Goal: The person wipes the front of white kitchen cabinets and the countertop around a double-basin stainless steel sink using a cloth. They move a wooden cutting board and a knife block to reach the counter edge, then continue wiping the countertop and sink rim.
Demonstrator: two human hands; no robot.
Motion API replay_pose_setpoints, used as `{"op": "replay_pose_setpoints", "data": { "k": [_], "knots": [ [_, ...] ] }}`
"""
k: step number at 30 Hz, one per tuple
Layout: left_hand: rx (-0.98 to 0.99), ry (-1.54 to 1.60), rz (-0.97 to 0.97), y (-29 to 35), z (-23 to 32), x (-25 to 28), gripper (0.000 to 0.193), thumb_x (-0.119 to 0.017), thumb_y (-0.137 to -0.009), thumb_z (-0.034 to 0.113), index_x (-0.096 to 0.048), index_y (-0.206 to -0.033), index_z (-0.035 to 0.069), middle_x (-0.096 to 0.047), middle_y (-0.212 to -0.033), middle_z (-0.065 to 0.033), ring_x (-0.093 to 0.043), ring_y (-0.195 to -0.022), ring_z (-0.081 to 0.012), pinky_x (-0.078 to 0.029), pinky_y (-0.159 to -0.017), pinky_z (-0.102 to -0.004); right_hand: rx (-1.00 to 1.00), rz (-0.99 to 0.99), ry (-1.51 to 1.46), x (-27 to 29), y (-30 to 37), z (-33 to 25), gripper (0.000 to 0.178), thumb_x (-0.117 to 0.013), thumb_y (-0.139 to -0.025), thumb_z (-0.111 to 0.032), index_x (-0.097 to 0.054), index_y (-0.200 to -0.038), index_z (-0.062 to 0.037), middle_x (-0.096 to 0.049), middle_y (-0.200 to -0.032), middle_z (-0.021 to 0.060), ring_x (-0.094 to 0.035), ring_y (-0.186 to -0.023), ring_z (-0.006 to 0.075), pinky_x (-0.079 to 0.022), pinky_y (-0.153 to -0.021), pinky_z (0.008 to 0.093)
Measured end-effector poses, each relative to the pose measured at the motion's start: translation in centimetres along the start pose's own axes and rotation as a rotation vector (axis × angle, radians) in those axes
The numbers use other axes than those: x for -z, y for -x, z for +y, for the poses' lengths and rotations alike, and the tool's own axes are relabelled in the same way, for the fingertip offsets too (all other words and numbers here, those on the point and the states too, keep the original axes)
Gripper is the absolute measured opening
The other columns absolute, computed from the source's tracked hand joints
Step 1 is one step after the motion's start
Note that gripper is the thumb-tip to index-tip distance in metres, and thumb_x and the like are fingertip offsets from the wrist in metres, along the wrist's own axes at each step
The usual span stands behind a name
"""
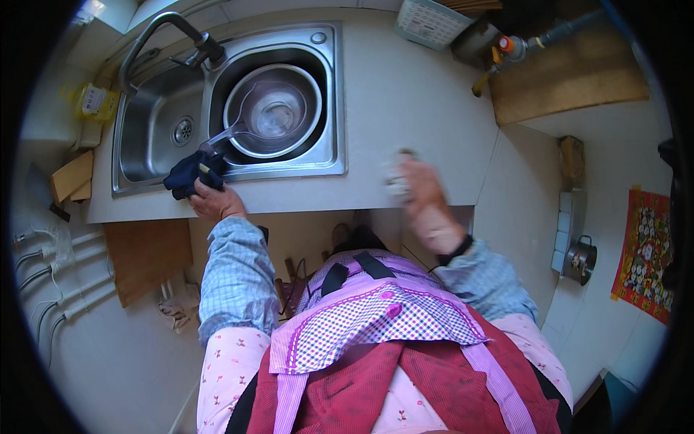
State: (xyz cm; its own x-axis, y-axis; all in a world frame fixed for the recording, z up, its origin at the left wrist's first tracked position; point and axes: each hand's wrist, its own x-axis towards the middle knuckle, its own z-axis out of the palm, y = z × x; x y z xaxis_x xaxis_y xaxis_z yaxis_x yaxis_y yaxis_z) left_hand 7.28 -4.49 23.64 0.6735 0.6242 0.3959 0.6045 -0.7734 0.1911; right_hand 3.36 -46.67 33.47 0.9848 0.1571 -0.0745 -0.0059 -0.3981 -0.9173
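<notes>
My left hand (pixel 216 203) is at the front edge of the sink, its fingers closed on a bunched dark navy cloth (pixel 189 173). The handle of a clear plastic ladle (pixel 230 133) ends beside that cloth, and its round scoop lies over a steel bowl (pixel 316 108) in the right basin. My right hand (pixel 421 189), smeared by motion, is over the countertop to the right of the sink. A small whitish rag (pixel 397 184) shows at its fingers; the blur hides its exact shape.
The double steel sink (pixel 338 145) has a curved faucet (pixel 163 20) at its back left. A yellow packet (pixel 97 103) is left of it. At the back of the countertop (pixel 405 101) stands a pale plastic basket (pixel 431 23). A gas valve (pixel 510 47) and a wooden board (pixel 571 87) are farther right.
</notes>
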Motion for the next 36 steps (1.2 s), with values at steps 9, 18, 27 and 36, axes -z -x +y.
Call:
{"op": "replay_pose_setpoints", "data": {
  "k": [9, 18, 27, 36],
  "knots": [
    [-0.472, 0.562, -0.145, 6.3, -0.2, 5.6, 0.042, -0.065, -0.096, 0.022, -0.055, -0.135, 0.011, -0.054, -0.135, -0.0246, -0.052, -0.123, -0.0469, -0.041, -0.105, -0.0498, -0.067, 0.22, 0.302, 2.6, 4.0, 7.6, 0.022, -0.056, -0.096, -0.022, -0.066, -0.112, -0.0113, -0.066, -0.109, 0.0096, -0.061, -0.1, 0.0222, -0.048, -0.09, 0.0363],
    [-0.536, 0.51, -0.253, 4.2, 9.3, 3.2, 0.049, -0.07, -0.088, 0.016, -0.053, -0.134, 0.014, -0.052, -0.133, -0.0235, -0.045, -0.132, -0.0429, -0.03, -0.114, -0.054, -0.191, 0.563, -0.118, 13.4, 7.6, 15.6, 0.025, -0.055, -0.097, -0.018, -0.065, -0.116, -0.0056, -0.069, -0.105, 0.0077, -0.065, -0.097, 0.0232, -0.052, -0.087, 0.0376],
    [-0.498, 0.253, -0.315, 5.4, 10.1, 2.1, 0.05, -0.068, -0.088, 0.015, -0.05, -0.135, 0.01, -0.054, -0.127, -0.0224, -0.05, -0.126, -0.0391, -0.025, -0.117, -0.0531, 0.307, -0.034, 0.671, 0.8, -2.3, 2.6, 0.061, -0.059, -0.077, 0.004, -0.054, -0.136, -0.0077, -0.049, -0.146, 0.0156, -0.044, -0.137, 0.0363, -0.037, -0.115, 0.0458],
    [-0.455, 0.245, -0.391, 5.1, 10.7, 2.7, 0.055, -0.071, -0.085, 0.013, -0.049, -0.136, 0.01, -0.053, -0.13, -0.0228, -0.049, -0.128, -0.0389, -0.024, -0.118, -0.0527, 0.261, -0.13, 0.785, 3.9, 0.5, 1.6, 0.054, -0.059, -0.082, 0.001, -0.056, -0.135, -0.0085, -0.055, -0.142, 0.0121, -0.049, -0.132, 0.0345, -0.04, -0.111, 0.0436]
  ]
}}
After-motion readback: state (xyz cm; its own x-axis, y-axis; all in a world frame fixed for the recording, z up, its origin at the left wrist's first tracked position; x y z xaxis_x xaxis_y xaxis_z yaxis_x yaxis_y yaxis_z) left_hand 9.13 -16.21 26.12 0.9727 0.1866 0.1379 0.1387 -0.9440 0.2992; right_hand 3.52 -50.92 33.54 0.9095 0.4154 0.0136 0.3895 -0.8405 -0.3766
